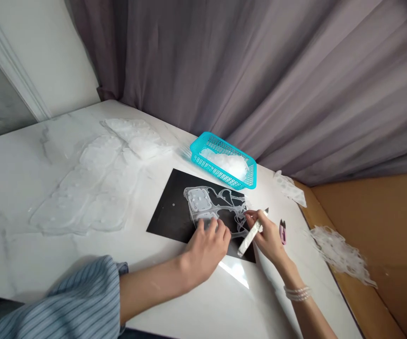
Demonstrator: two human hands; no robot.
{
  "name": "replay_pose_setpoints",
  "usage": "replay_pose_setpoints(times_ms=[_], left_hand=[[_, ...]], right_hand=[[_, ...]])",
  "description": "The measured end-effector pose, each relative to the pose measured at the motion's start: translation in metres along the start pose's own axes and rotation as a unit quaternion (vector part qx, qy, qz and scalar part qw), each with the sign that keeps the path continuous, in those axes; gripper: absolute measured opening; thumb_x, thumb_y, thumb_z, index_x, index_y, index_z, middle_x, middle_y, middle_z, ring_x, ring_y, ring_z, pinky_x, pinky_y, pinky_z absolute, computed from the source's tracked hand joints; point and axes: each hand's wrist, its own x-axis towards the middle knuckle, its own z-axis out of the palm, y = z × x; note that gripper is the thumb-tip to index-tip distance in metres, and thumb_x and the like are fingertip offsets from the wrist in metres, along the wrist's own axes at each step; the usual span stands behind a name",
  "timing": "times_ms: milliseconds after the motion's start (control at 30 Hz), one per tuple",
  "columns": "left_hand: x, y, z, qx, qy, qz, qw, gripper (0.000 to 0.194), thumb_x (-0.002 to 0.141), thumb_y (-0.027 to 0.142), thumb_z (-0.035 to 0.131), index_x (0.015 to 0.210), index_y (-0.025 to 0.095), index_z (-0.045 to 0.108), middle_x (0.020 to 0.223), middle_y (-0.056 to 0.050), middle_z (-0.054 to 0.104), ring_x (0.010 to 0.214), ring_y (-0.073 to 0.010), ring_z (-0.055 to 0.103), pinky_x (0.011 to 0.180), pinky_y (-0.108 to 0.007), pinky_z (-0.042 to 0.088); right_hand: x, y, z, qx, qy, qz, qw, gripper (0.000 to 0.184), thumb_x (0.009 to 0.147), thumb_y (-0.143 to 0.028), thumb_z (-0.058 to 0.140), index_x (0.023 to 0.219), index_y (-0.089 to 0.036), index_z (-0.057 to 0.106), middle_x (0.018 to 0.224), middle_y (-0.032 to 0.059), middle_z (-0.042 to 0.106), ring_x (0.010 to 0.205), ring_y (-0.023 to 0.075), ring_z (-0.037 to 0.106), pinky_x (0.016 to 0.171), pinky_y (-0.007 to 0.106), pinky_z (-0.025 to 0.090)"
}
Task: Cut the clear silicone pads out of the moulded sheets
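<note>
A black board [164,207] lies on the table, and on it is a clear plastic sheet [199,198] with rounded rectangular shapes and thin looping strips at its right side. My left hand [208,242] rests on the sheet's near part, fingertips pressing down and slightly spread. My right hand [265,235] is closed around a slim white cutter knife [248,240] with a dark pointed end toward the upper right. Its thumb and fingertips are by the loose strips at the sheet's right edge; whether they pinch a strip I cannot tell.
Behind the board stands a turquoise basket [224,179] holding white translucent pieces. Stacked clear sheets [93,183] cover the table's left side. A small pink and black tool [283,231] lies right of my right hand. Plastic scraps [340,254] lie at the cardboard box [383,221].
</note>
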Motion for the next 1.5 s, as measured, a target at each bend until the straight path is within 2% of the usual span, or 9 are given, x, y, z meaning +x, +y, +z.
replay_pose_setpoints(times_ms=[100, 233, 333, 433, 567, 667, 833, 1300, 1500], left_hand=[[-0.009, 0.012, 0.003, 0.057, -0.033, -0.007, 0.998, 0.035, 0.093, 0.01, 0.042, 0.121, 0.009, 0.063, 0.126, -0.019, 0.063, 0.117, -0.0337, 0.059, 0.094, -0.051, 0.051], [-0.018, -0.004, -0.019, 0.088, -0.103, 0.004, 0.991, 0.043, 0.086, 0.002, 0.044, 0.122, 0.008, 0.066, 0.13, -0.022, 0.061, 0.119, -0.0377, 0.059, 0.089, -0.051, 0.055], [-0.029, -0.013, -0.044, 0.102, -0.181, -0.018, 0.978, 0.046, 0.078, 0.0, 0.05, 0.118, 0.01, 0.07, 0.132, -0.023, 0.06, 0.117, -0.041, 0.06, 0.088, -0.051, 0.057], [-0.039, -0.014, -0.057, 0.117, -0.225, -0.077, 0.964, 0.048, 0.074, 0.002, 0.056, 0.118, 0.011, 0.071, 0.13, -0.025, 0.061, 0.119, -0.0455, 0.057, 0.094, -0.06, 0.051], [-0.043, -0.008, -0.051, 0.121, -0.199, -0.111, 0.966, 0.046, 0.076, 0.002, 0.055, 0.12, 0.007, 0.069, 0.13, -0.03, 0.058, 0.116, -0.0461, 0.059, 0.093, -0.06, 0.05], [-0.041, -0.008, -0.038, 0.12, -0.162, -0.121, 0.972, 0.049, 0.081, 0.008, 0.057, 0.13, 0.002, 0.06, 0.133, -0.032, 0.054, 0.121, -0.0441, 0.057, 0.096, -0.054, 0.051], [-0.044, -0.021, -0.024, 0.079, -0.181, -0.127, 0.972, 0.058, 0.084, 0.021, 0.063, 0.138, 0.004, 0.052, 0.141, -0.03, 0.046, 0.132, -0.0432, 0.045, 0.107, -0.056, 0.04], [-0.048, -0.026, -0.028, 0.028, -0.196, -0.117, 0.973, 0.058, 0.079, 0.018, 0.063, 0.137, 0.02, 0.055, 0.146, -0.014, 0.049, 0.141, -0.0391, 0.035, 0.113, -0.06, 0.031], [-0.044, -0.029, -0.034, 0.026, -0.231, -0.104, 0.967, 0.058, 0.083, 0.015, 0.054, 0.141, 0.011, 0.051, 0.141, -0.022, 0.052, 0.139, -0.0425, 0.037, 0.106, -0.066, 0.037]], right_hand=[[-0.018, 0.004, 0.002, -0.037, -0.027, -0.015, 0.999, 0.021, 0.097, -0.041, 0.043, 0.084, -0.024, 0.042, 0.095, 0.009, 0.068, 0.077, 0.0217, 0.061, 0.072, 0.034, 0.046], [-0.052, 0.001, -0.009, -0.096, -0.059, 0.049, 0.992, 0.027, 0.096, -0.047, 0.042, 0.079, -0.026, 0.04, 0.064, 0.0004, 0.057, 0.056, 0.021, 0.054, 0.057, 0.033, 0.043], [-0.067, -0.019, -0.026, -0.064, -0.061, 0.117, 0.989, 0.033, 0.099, -0.049, 0.032, 0.078, -0.026, 0.044, 0.056, -0.0019, 0.053, 0.046, 0.0189, 0.05, 0.05, 0.031, 0.041], [-0.055, -0.05, -0.037, -0.004, -0.031, 0.091, 0.995, 0.042, 0.101, -0.047, 0.024, 0.097, -0.026, 0.06, 0.067, 0.0022, 0.059, 0.059, 0.0198, 0.059, 0.056, 0.031, 0.047], [-0.01, -0.092, -0.015, 0.107, -0.099, -0.011, 0.989, 0.039, 0.102, -0.042, 0.032, 0.123, -0.027, 0.061, 0.079, 0.0027, 0.061, 0.074, 0.0184, 0.062, 0.07, 0.032, 0.05], [0.016, -0.112, 0.024, 0.202, -0.112, -0.04, 0.972, 0.03, 0.099, -0.039, 0.045, 0.117, -0.024, 0.063, 0.088, 0.0039, 0.065, 0.079, 0.0178, 0.064, 0.073, 0.031, 0.05], [0.02, -0.118, 0.069, 0.278, -0.117, -0.031, 0.953, 0.019, 0.096, -0.036, 0.053, 0.101, -0.02, 0.062, 0.086, 0.0036, 0.065, 0.078, 0.0173, 0.064, 0.069, 0.029, 0.051], [0.024, -0.128, 0.069, 0.18, -0.146, -0.101, 0.967, 0.014, 0.097, -0.029, 0.051, 0.089, -0.021, 0.06, 0.076, 0.0023, 0.066, 0.061, 0.0135, 0.058, 0.056, 0.025, 0.046], [0.019, -0.127, 0.063, 0.152, -0.152, -0.105, 0.971, 0.016, 0.097, -0.027, 0.049, 0.086, -0.021, 0.059, 0.079, 0.0043, 0.066, 0.066, 0.0151, 0.061, 0.062, 0.027, 0.049]])
